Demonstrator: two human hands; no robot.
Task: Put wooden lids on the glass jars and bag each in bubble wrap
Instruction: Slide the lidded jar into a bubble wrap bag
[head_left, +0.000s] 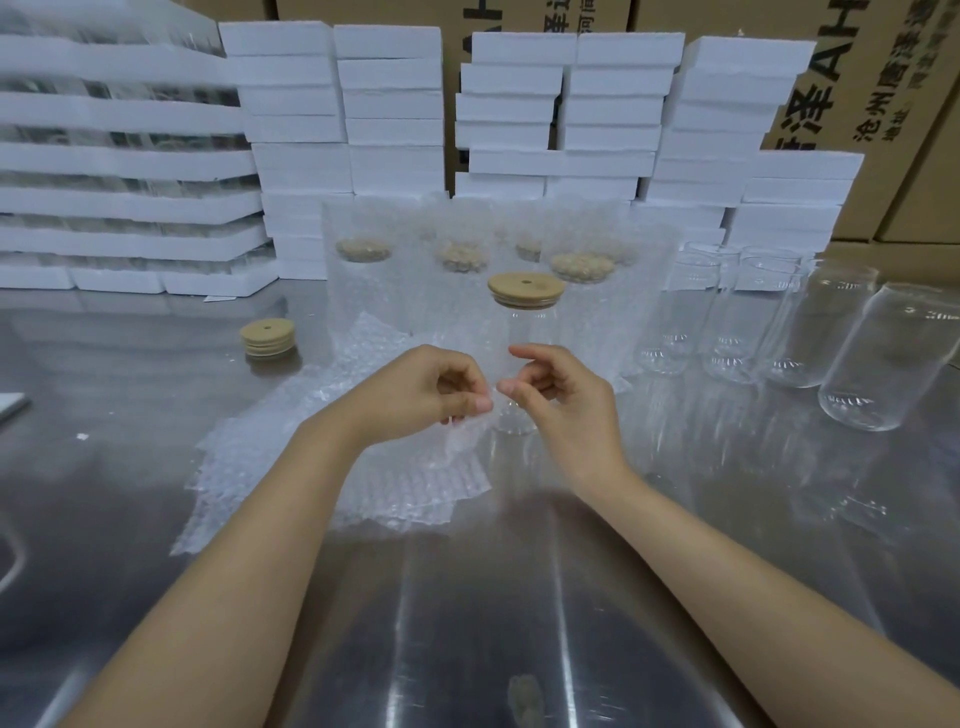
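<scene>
A clear glass jar with a wooden lid stands upright in the middle of the steel table, just behind my hands. My left hand pinches the upper edge of a bubble wrap bag lifted off a pile of bags. My right hand hovers beside it with curled fingers, thumb close to the same edge; whether it grips the bag is unclear. Several bagged, lidded jars stand behind. Bare jars stand at the right. A small stack of lids lies at the left.
White foam boxes are stacked along the back of the steel table, with more wrapped stacks at the left. Cardboard cartons rise behind them. A flat white object pokes in at the left edge.
</scene>
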